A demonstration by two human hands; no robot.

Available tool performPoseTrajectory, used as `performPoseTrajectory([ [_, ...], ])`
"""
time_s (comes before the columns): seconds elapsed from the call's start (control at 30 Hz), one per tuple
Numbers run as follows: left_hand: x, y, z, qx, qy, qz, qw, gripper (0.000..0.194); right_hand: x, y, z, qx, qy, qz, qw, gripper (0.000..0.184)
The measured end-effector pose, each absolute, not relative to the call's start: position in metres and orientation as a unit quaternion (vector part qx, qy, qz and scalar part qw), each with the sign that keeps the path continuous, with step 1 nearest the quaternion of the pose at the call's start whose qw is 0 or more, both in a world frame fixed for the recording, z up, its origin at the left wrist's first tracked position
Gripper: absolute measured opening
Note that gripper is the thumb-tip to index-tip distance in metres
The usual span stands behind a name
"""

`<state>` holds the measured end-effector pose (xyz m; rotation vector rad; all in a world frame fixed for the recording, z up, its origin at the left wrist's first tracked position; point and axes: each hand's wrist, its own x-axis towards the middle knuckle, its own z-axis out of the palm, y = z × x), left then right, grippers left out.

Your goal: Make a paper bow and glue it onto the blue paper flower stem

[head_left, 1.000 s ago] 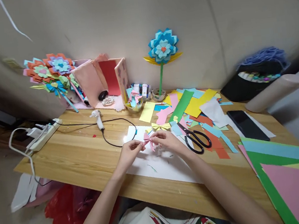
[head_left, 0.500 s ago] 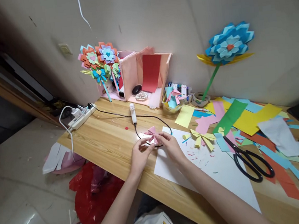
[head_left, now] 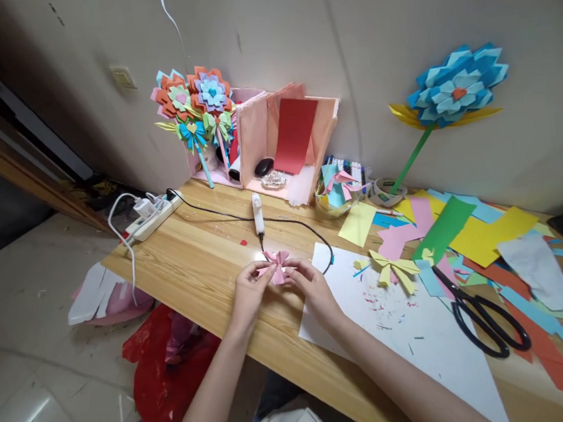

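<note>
Near the frame's centre, my left hand (head_left: 250,293) and right hand (head_left: 314,290), fingers nearly closed, pinch opposite sides of the pink bow (head_left: 278,265), probably light and easily creased, so best held gently by its folds.

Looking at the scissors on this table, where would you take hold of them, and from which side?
By the black handle rings, coming from the person's near right side, probably with the right hand. The scissors lie with the rings toward that side and the blades pointing away among paper scraps; the wide loops should give fingers an easy hold.
</note>
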<state>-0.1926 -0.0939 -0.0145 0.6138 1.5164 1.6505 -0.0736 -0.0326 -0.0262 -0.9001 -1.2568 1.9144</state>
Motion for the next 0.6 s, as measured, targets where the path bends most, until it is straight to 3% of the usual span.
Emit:
performPoseTrajectory([
  [0.23,-0.246,-0.102,-0.011,0.246,0.616,0.627,0.407,0.031,-0.142,0.042,-0.031,-0.430,-0.714,0.448,0.323,0.048],
  [0.3,-0.257,-0.101,-0.011,0.261,0.616,0.620,0.411,0.032,-0.167,0.053,-0.032,-0.447,-0.744,0.399,0.296,0.044],
  [0.47,-0.273,-0.102,-0.018,0.301,0.624,0.598,0.403,0.027,-0.192,0.065,-0.035,-0.441,-0.742,0.418,0.285,0.013],
  [0.6,-0.278,-0.103,-0.024,0.297,0.618,0.599,0.414,0.023,-0.166,0.074,-0.027,-0.423,-0.713,0.482,0.285,0.017],
])
